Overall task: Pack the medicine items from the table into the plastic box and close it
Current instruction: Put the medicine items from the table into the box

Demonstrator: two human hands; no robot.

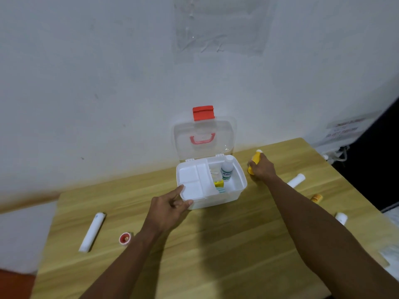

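Observation:
The white plastic box [239, 186] stands open at the back of the wooden table, its clear lid [204, 137] with a red latch upright against the wall. A white divider tray [194, 180] fills its left half. Inside on the right are a white bottle [227, 168] and a small yellow-green carton [219, 184]. My left hand [170, 207] grips the box's front left corner. My right hand [261, 167] is closed on a yellow bottle [255, 158] just right of the box.
On the wooden table [216, 244] lie a long white roll [92, 231] and a red-rimmed tape roll [124, 238] at the left. A white roll [296, 180], a small orange bottle [316, 198] and a small white bottle [341, 217] lie at the right.

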